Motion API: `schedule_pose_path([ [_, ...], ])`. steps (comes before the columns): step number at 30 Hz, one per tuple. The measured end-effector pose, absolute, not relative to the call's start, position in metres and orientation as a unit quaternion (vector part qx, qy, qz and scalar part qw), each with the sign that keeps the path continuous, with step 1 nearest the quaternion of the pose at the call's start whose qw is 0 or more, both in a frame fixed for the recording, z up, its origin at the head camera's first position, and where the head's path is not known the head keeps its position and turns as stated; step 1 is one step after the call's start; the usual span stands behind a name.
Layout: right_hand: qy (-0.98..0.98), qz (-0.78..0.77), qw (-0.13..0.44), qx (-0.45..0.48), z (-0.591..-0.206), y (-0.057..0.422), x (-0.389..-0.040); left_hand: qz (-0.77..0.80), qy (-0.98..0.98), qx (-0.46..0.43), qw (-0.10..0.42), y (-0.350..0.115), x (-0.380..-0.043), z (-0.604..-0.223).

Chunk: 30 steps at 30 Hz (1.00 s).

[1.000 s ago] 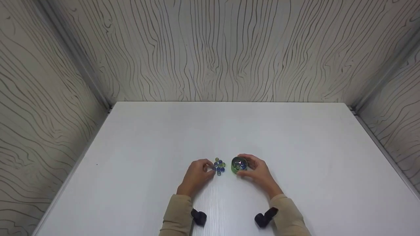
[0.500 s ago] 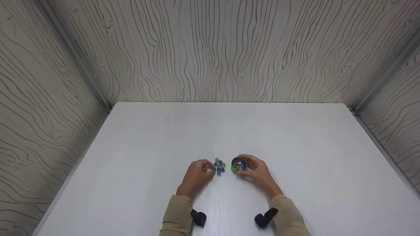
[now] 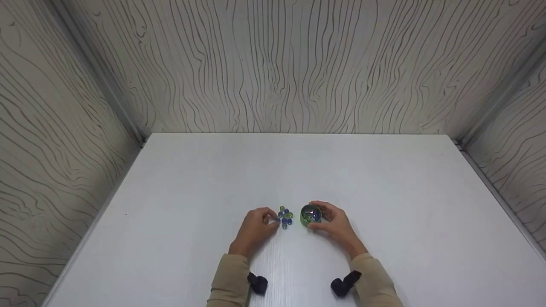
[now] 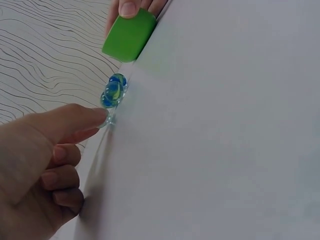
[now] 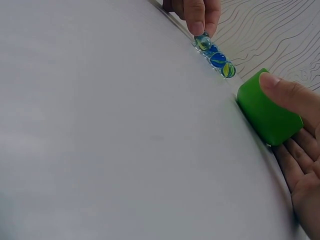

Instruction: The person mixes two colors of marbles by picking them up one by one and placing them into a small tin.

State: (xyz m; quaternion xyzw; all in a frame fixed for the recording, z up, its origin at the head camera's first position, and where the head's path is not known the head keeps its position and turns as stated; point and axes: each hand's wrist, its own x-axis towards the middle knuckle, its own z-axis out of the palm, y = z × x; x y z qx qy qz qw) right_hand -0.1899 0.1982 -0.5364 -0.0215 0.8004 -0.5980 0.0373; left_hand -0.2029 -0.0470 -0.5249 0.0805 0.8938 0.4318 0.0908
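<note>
Several glass marbles [image 3: 285,221], blue and yellow-green, lie in a tight cluster on the white table. At the cluster's left edge my left hand [image 3: 255,228] pinches a clear marble [image 4: 106,121] between thumb and forefinger, the fingertips low over the table. Its other fingers are curled in toward the palm. Just right of the cluster stands a small green cup [image 5: 265,112] with marbles inside, seen from above in the head view. My right hand [image 3: 339,226] holds the cup from the right, thumb on the near side and fingers around the far side.
A white table [image 3: 192,170] spreads around both hands. Beyond its far edge rises a wall with a wood-grain pattern [image 3: 273,64], with similar panels at left and right. Dark wrist cameras [image 3: 258,284] sit by both sleeves.
</note>
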Motion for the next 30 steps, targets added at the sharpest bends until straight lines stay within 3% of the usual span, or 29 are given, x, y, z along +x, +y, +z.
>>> schedule_pose_path([
  [12, 0.795, -0.605, 0.037, -0.01, -0.538, 0.197, -0.191, 0.426, 0.895, 0.115, 0.06, -0.049, -0.203, -0.52],
  [30, 0.795, -0.605, 0.042, -0.005, -0.536, 0.197, -0.19, 0.438, 0.889, 0.113, 0.073, -0.047, -0.205, -0.512],
])
